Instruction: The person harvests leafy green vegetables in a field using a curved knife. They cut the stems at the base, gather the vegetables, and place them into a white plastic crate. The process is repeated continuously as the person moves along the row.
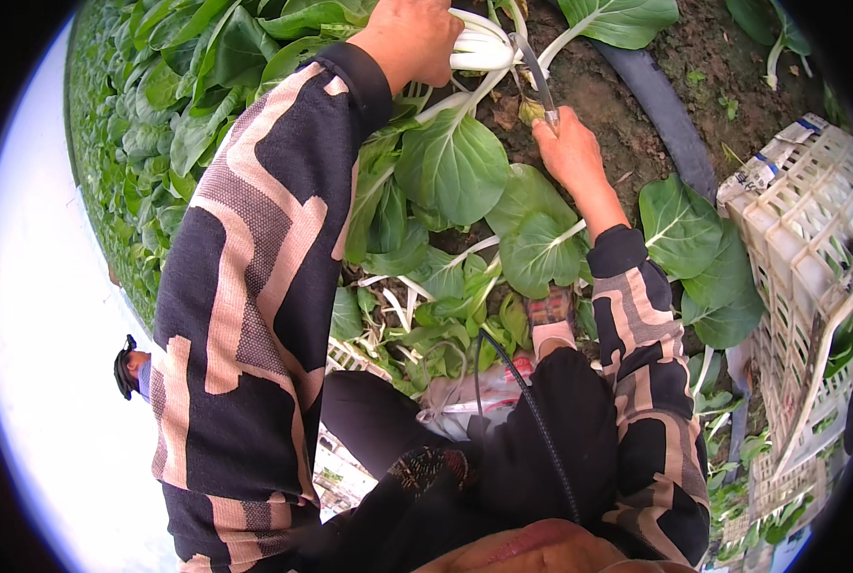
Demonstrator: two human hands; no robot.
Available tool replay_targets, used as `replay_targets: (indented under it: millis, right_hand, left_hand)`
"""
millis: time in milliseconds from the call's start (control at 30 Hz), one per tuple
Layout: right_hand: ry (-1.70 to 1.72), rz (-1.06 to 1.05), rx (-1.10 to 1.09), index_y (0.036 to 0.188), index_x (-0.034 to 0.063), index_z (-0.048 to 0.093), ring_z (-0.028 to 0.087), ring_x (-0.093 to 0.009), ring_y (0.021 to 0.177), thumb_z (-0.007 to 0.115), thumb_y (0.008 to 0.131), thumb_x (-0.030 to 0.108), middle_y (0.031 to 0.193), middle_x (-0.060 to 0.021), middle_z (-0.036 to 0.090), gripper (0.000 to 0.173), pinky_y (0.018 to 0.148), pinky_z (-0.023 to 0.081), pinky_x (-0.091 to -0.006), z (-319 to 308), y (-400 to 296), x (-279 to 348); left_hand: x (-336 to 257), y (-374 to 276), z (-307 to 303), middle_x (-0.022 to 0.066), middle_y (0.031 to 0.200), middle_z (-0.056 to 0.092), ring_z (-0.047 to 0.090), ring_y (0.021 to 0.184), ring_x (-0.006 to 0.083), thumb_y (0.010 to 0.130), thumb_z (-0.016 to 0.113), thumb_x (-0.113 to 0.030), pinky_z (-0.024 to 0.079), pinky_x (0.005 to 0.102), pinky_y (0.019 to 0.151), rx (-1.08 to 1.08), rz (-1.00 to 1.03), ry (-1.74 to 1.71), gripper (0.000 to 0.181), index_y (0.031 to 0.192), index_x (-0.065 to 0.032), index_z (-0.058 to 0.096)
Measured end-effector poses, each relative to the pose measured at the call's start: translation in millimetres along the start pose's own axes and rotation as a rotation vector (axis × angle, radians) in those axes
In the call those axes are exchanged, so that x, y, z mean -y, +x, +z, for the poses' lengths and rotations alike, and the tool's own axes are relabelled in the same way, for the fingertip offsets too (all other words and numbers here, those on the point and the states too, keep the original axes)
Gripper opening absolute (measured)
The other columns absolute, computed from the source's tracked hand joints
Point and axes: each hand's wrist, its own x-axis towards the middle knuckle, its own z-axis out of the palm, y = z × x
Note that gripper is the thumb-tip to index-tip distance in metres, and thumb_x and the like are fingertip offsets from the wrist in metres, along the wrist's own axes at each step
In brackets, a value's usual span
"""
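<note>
My left hand [416,39] is closed around the white stalks of a bok choy head [482,44] at the top of the view; most of its leaves are out of sight past the hand. In my right hand [572,152] is a sickle [536,66] with a curved metal blade. The blade's far end meets the base of the held bok choy. My fist hides the sickle's handle. Broad loose bok choy leaves [455,168] lie on the soil below both hands.
Dense growing greens [140,136] fill the left. A dark flat hose [656,107] crosses the soil [613,136]. White plastic crates [799,215] stand at the right. My shoe [550,308] and a plastic bag [469,408] are below. Another person's head [131,365] shows far left.
</note>
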Motion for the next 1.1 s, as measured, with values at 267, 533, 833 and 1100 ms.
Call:
replay_targets:
  millis: [267, 533, 833, 1100]
  right_hand:
    - [-0.017, 0.043, 0.033, 0.102, -0.0037, 0.049, 0.058, -0.044, 0.094, 0.053, 0.086, 0.031, 0.097, -0.0276, 0.061, 0.039, 0.083, 0.044, -0.0478, 5, 12, -3]
    - [0.065, 0.112, 0.153, 0.105, -0.0053, 0.048, 0.057, -0.044, 0.096, 0.052, 0.088, 0.031, 0.099, -0.0298, 0.060, 0.040, 0.086, 0.044, -0.0476, 11, 5, 8]
    - [0.075, 0.137, 0.042, 0.105, -0.0050, 0.048, 0.056, -0.046, 0.099, 0.055, 0.087, 0.029, 0.099, -0.0315, 0.059, 0.039, 0.088, 0.043, -0.0490, 30, 0, 8]
    - [0.127, 0.195, 0.201, 0.102, -0.0041, 0.046, 0.060, -0.029, 0.051, 0.051, 0.090, 0.027, 0.081, -0.0205, 0.061, 0.034, 0.047, 0.049, -0.0384, 24, 21, 22]
  left_hand:
    - [7, -8, -2, 0.0098, 0.093, 0.057, 0.056, 0.097, 0.0282, 0.057, 0.068, -0.038, 0.042, 0.0418, 0.082, 0.064, -0.041, -0.196, 0.049, 0.098, -0.0098, 0.067]
    - [-36, -45, 14, 0.0096, 0.103, 0.057, 0.054, 0.096, 0.0240, 0.067, 0.067, -0.020, 0.041, 0.0338, 0.082, -0.112, -0.039, -0.063, 0.033, 0.099, -0.0127, 0.064]
    - [-65, -64, 40, 0.0143, 0.111, 0.052, 0.050, 0.097, 0.0252, 0.068, 0.060, -0.013, 0.038, 0.0335, 0.080, -0.245, -0.088, -0.086, 0.023, 0.090, -0.0083, 0.060]
    - [-67, -64, 53, 0.0117, 0.097, 0.056, 0.049, 0.094, 0.0240, 0.076, 0.056, -0.021, 0.036, 0.0320, 0.077, -0.345, -0.096, 0.001, 0.018, 0.087, -0.0087, 0.062]
